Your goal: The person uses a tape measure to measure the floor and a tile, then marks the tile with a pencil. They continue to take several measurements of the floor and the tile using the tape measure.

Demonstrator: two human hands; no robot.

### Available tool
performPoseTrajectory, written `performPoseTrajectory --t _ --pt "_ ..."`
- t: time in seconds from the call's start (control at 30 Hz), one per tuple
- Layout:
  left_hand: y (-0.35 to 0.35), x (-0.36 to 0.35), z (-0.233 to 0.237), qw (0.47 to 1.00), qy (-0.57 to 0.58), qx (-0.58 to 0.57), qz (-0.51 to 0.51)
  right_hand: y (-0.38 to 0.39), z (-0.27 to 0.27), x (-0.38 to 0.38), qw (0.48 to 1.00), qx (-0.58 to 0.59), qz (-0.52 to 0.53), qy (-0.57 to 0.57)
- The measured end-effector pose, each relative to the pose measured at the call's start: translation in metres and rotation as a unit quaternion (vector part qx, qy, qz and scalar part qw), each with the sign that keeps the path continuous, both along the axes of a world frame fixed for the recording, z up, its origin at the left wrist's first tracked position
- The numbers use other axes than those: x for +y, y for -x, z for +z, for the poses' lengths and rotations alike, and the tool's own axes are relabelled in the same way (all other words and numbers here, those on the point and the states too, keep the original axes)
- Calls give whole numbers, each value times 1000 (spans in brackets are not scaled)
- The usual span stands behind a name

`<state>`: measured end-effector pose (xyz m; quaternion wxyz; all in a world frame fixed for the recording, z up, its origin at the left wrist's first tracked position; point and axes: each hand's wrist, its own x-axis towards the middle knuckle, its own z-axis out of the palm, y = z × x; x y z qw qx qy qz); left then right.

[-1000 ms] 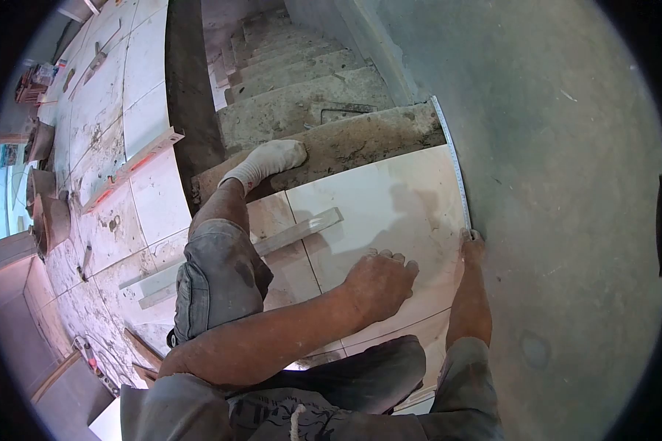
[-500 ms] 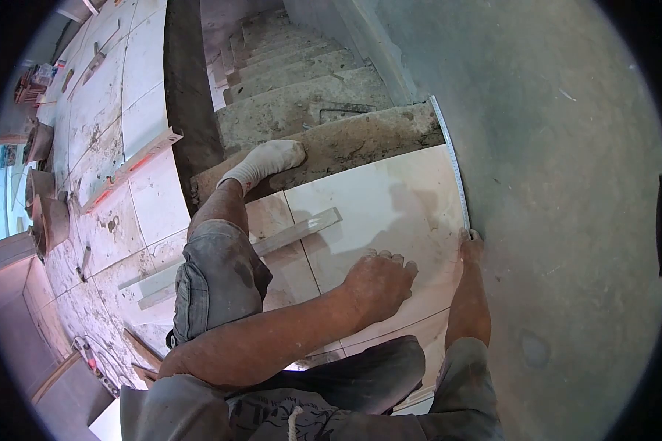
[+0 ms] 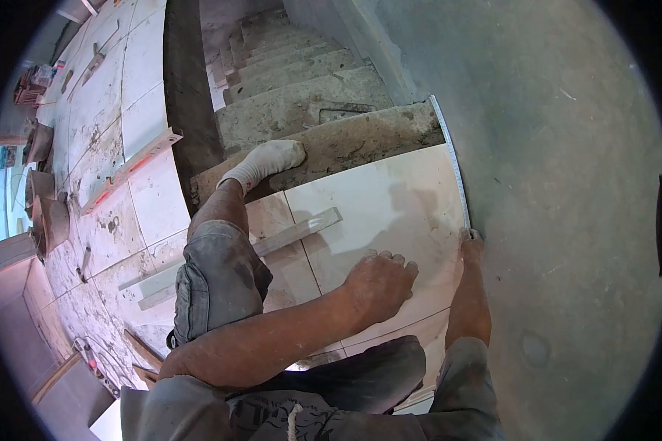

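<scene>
A thin tape measure (image 3: 452, 165) runs along the base of the wall, from the step's corner over the edge of a large white tile (image 3: 390, 191). My right hand (image 3: 471, 245) pinches its near end, close against the wall. Over the same tile, left of the tape, my left hand (image 3: 381, 287) has its fingers curled in; its palm is hidden, so I cannot tell whether it holds anything. A long straight metal bar (image 3: 301, 229) lies across the tiles and passes behind my bent leg. My socked foot (image 3: 272, 160) stands on the bare step edge (image 3: 360, 143).
Rough concrete stairs (image 3: 301, 95) descend ahead, with a small dark metal frame (image 3: 346, 110) on one step. At the left, a spirit level (image 3: 132, 170) lies on dirty white tiles, with several buckets (image 3: 50, 220) beyond. A grey wall (image 3: 566, 220) bounds the right side.
</scene>
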<state>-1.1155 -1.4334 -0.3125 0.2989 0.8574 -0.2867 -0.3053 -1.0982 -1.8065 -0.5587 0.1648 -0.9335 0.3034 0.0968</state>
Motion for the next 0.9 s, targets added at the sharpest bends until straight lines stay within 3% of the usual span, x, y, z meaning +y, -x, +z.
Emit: performPoseTrajectory --t 0.33,0.4,0.47,0.53,0.57,0.63,0.77,0.83,0.9 --pt "0 -1 1 1000 -11 -8 -7 -1 9 8 1000 7 -9 -15" --pt "1 -3 -2 1000 -3 -2 -1 -1 0 1 999 36 10 35" --pt "11 -5 -17 1000 -12 5 17 11 -18 -26 951 83 233 184" --pt "34 -8 -51 970 134 -175 98 21 -82 -79 886 131 350 275" --pt "27 -6 -41 986 104 -111 70 22 -103 -96 964 22 248 97" --pt "14 -1 -22 996 62 -42 53 3 -28 -27 998 52 34 -3" --pt "10 -2 -15 999 41 -24 27 2 -24 -27 998 15 47 26" --pt "12 -3 -17 998 43 -33 27 0 -16 -22 999 15 32 -40" --pt "13 -4 -18 998 47 -39 35 -1 -3 -10 999 14 22 -36"
